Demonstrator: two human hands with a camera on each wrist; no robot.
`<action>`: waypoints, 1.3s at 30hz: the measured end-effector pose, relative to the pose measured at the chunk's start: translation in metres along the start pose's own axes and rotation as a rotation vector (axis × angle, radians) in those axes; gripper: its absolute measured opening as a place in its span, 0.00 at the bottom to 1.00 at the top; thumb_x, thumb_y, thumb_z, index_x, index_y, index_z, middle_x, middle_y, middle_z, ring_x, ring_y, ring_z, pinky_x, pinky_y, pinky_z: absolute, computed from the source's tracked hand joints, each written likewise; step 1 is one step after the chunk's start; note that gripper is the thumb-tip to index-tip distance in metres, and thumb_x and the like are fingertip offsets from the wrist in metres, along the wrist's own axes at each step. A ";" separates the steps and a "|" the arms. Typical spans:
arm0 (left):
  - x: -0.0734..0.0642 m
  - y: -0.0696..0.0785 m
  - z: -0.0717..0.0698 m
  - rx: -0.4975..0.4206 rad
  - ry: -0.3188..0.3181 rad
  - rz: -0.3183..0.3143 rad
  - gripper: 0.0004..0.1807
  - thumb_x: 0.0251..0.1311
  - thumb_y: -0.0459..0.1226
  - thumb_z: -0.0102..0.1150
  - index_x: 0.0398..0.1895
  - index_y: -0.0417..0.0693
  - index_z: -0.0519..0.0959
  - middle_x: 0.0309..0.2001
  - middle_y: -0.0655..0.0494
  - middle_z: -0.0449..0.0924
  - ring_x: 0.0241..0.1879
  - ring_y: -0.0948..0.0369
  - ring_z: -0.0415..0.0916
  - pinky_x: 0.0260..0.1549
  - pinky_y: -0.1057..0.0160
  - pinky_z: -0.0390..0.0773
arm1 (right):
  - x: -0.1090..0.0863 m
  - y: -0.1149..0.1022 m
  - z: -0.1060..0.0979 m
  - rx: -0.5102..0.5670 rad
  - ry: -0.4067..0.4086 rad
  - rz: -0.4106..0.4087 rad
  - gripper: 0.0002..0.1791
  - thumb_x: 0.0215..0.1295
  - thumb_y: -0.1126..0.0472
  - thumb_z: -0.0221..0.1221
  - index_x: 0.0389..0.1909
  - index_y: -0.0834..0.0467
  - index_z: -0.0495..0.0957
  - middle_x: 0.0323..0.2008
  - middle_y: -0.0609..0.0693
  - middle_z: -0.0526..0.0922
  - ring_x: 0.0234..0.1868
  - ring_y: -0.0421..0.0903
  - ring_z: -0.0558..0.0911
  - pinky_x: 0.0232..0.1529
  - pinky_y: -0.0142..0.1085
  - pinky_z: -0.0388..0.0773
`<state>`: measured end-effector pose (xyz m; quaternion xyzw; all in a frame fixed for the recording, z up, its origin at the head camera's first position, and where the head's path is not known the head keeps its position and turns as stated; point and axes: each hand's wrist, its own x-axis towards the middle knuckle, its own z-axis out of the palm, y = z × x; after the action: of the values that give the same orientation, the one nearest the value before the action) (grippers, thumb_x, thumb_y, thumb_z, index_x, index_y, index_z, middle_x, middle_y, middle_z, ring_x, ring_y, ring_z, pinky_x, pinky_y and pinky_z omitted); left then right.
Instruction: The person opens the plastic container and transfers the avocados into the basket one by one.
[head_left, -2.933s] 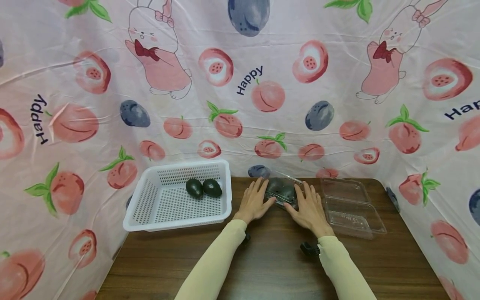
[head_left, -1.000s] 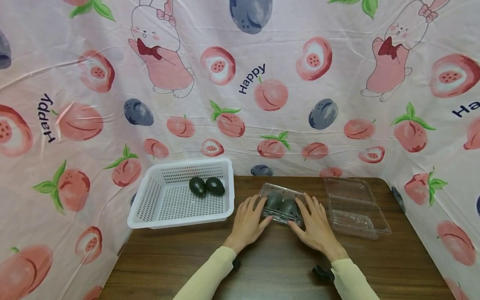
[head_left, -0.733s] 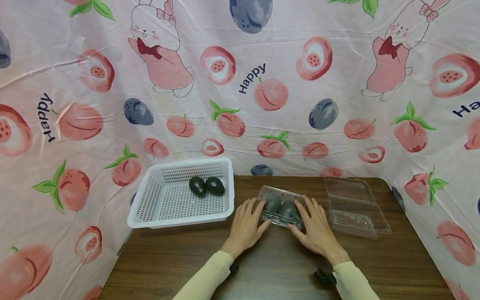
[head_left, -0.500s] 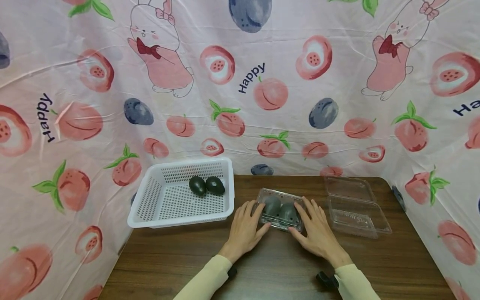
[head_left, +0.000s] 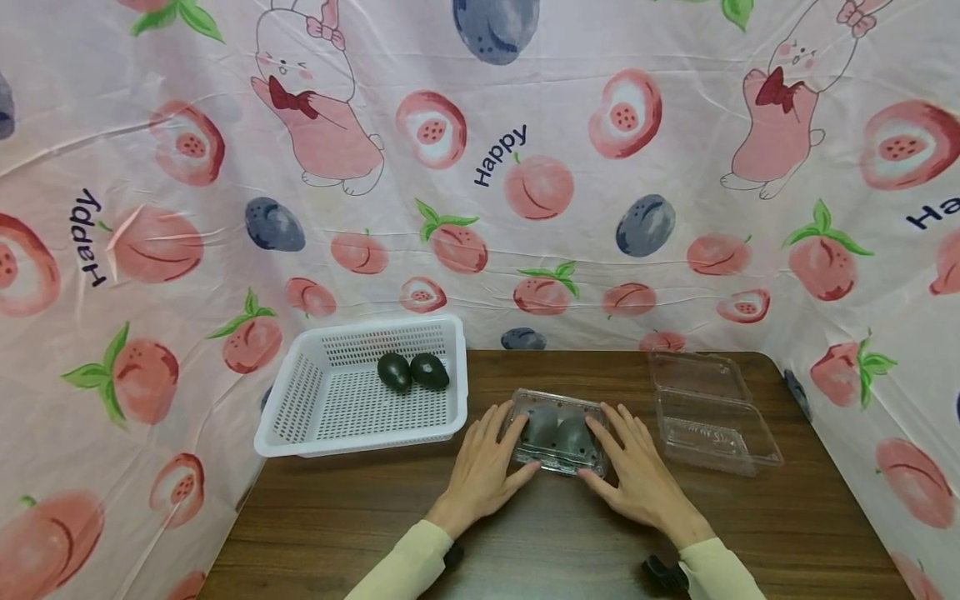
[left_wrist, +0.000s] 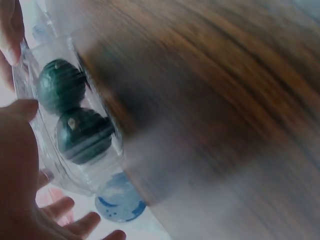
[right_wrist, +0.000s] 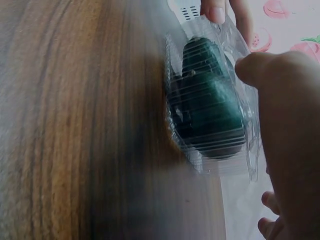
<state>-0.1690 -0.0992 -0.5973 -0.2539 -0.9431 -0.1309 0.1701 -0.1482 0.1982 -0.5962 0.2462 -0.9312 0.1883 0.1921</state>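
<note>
A clear plastic clamshell box [head_left: 561,463] with its lid down sits on the table at centre right, with two dark green avocados [head_left: 574,438] inside. My left hand [head_left: 474,471] touches its left side, fingers stretched along the edge and thumb near the front corner. Opposite it, my right hand [head_left: 643,471] touches the right side with spread fingers. The left wrist view shows both avocados [left_wrist: 61,86] side by side through the clear wall, and the left thumb [left_wrist: 26,109] against the lid edge. In the right wrist view, the right thumb [right_wrist: 252,69] lies on the box's upper edge.
A white perforated basket [head_left: 273,429] stands at the left with two more avocados [head_left: 395,372] in its back right part. To the right lies another clear clamshell [head_left: 720,440], unfolded. Behind the wooden table [head_left: 551,550] hangs a fruit-patterned cloth [head_left: 337,133].
Both hands and the clamshell with its avocados have moved back from the table's far edge towards me. The basket and the unfolded clamshell stay where they were.
</note>
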 end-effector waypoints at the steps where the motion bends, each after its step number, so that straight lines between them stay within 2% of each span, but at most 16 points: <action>1: -0.001 -0.001 -0.002 -0.013 -0.015 0.007 0.44 0.76 0.64 0.67 0.86 0.54 0.70 0.87 0.41 0.65 0.84 0.37 0.68 0.78 0.33 0.75 | -0.001 0.000 -0.001 -0.003 0.003 -0.010 0.47 0.68 0.45 0.77 0.83 0.57 0.73 0.85 0.66 0.68 0.84 0.76 0.67 0.77 0.77 0.67; 8: -0.009 -0.004 -0.010 -0.035 -0.104 0.048 0.49 0.75 0.67 0.64 0.91 0.56 0.63 0.92 0.44 0.54 0.89 0.36 0.58 0.82 0.29 0.68 | -0.005 0.001 -0.003 0.003 0.003 -0.051 0.47 0.66 0.44 0.78 0.83 0.54 0.73 0.85 0.64 0.70 0.83 0.74 0.69 0.75 0.75 0.70; 12: -0.013 -0.006 -0.012 -0.036 -0.119 0.066 0.50 0.75 0.68 0.63 0.91 0.57 0.63 0.93 0.44 0.53 0.90 0.36 0.57 0.82 0.28 0.68 | -0.007 0.002 -0.003 0.008 0.008 -0.075 0.47 0.67 0.44 0.78 0.83 0.53 0.73 0.85 0.63 0.70 0.82 0.73 0.70 0.76 0.72 0.71; 18: -0.015 -0.006 -0.014 -0.029 -0.133 0.089 0.52 0.73 0.70 0.64 0.92 0.57 0.62 0.92 0.43 0.54 0.90 0.37 0.58 0.82 0.29 0.68 | -0.011 0.002 -0.003 0.023 0.012 -0.104 0.47 0.67 0.44 0.78 0.84 0.54 0.73 0.86 0.61 0.69 0.82 0.72 0.70 0.84 0.62 0.66; 25: -0.016 -0.005 -0.015 -0.056 -0.172 0.099 0.53 0.74 0.70 0.63 0.92 0.56 0.61 0.93 0.44 0.51 0.92 0.39 0.54 0.85 0.31 0.64 | -0.013 0.000 -0.003 0.018 -0.010 -0.105 0.49 0.66 0.43 0.78 0.84 0.53 0.72 0.87 0.60 0.67 0.84 0.71 0.69 0.81 0.67 0.68; 34: -0.014 -0.004 -0.014 -0.040 -0.179 0.114 0.52 0.74 0.70 0.63 0.92 0.56 0.61 0.93 0.46 0.51 0.91 0.39 0.54 0.85 0.32 0.65 | -0.012 -0.006 -0.001 0.012 -0.005 -0.100 0.52 0.61 0.42 0.80 0.84 0.55 0.72 0.86 0.63 0.68 0.83 0.72 0.70 0.78 0.70 0.68; 39: -0.013 -0.004 -0.014 -0.049 -0.191 0.121 0.51 0.75 0.69 0.62 0.92 0.56 0.61 0.93 0.46 0.51 0.92 0.40 0.53 0.86 0.32 0.64 | -0.010 -0.009 0.003 -0.004 0.019 -0.129 0.50 0.66 0.39 0.76 0.84 0.56 0.72 0.85 0.65 0.69 0.82 0.74 0.71 0.77 0.72 0.71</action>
<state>-0.1569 -0.1127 -0.5900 -0.3256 -0.9346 -0.1185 0.0807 -0.1360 0.1929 -0.6012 0.3034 -0.9119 0.1761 0.2129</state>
